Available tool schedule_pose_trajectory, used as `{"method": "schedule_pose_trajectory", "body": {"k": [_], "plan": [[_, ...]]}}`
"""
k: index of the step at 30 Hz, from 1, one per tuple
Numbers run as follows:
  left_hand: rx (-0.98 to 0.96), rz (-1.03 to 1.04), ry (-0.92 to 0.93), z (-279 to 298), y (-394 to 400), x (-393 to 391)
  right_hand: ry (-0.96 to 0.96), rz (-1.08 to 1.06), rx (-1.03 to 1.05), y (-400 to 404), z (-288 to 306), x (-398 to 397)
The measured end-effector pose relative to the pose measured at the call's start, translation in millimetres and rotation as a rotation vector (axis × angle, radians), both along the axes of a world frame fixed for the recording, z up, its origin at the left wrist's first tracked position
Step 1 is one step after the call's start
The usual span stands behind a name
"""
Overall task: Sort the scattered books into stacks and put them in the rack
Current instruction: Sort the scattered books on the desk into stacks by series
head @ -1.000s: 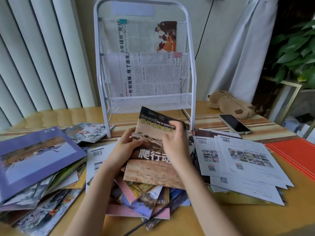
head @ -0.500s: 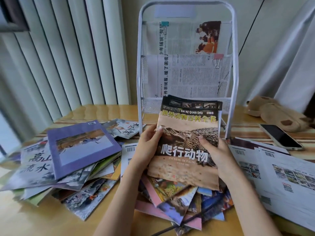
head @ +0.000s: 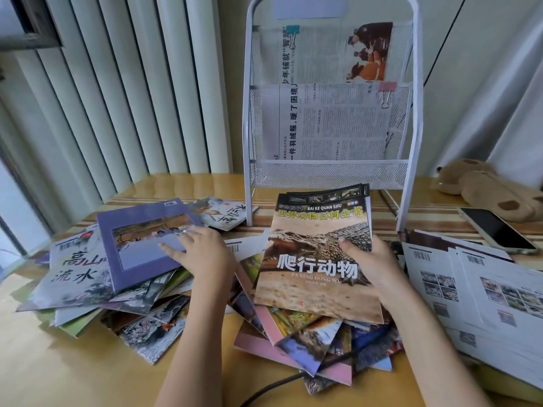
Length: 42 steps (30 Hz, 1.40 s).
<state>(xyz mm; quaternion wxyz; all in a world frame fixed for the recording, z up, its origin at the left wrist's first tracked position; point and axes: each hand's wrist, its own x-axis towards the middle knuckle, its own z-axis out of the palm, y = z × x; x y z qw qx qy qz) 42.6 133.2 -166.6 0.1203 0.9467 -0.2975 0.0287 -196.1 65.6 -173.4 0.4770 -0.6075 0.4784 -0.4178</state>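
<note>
Sorting is under way. Nearest, the right hand (head: 371, 267) grips the crocodile book (head: 318, 259), thumb on its cover, in front of the rack (head: 329, 171). The left hand (head: 202, 254), fingers spread flat, rests on the purple book (head: 141, 245) left of the rack; next, that book probably needs a pinch to lift.
</note>
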Motion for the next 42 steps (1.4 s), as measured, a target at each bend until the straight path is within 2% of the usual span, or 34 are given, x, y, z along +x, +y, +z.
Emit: {"method": "schedule_pose_trajectory", "body": {"k": [2, 4, 6, 10, 14, 22, 27, 31, 34, 38, 42], "plan": [[-0.158, -0.065, -0.094, 4, 2, 2, -0.006, 0.001, 0.004, 1, 1, 0], [-0.473, -0.113, -0.195, 13, 6, 3, -0.020, 0.000, 0.002, -2, -1, -1], [-0.813, -0.163, -0.443, 22, 10, 1, -0.021, -0.008, 0.018, -2, -1, -2], [-1.010, -0.288, -0.825, 37, 15, -15, -0.053, 0.000, 0.026, 1, 2, -1], [-1.223, -0.395, -0.947, 61, 24, -30, -0.085, -0.024, 0.009, 7, 11, -3], [-1.158, -0.629, -1.043, 138, 16, -52, -0.214, -0.206, -0.177, 10, 24, -13], [-1.126, -0.719, -1.083, 186, 13, -57, -0.322, -0.277, -0.184, 2, 45, -38], [-1.048, -0.897, -1.055, 198, -9, -75, -0.193, -0.152, -0.228, -1, 76, -39], [-0.973, -0.935, -1.026, 191, -29, -90, -0.110, 0.014, -0.229, 12, 101, -34], [-0.980, -0.941, -0.955, 182, -48, -105, -0.148, 0.178, -0.216, 29, 101, -21], [-0.941, -0.942, -0.931, 172, -53, -119, -0.152, 0.238, -0.222, 30, 90, -6]]}}
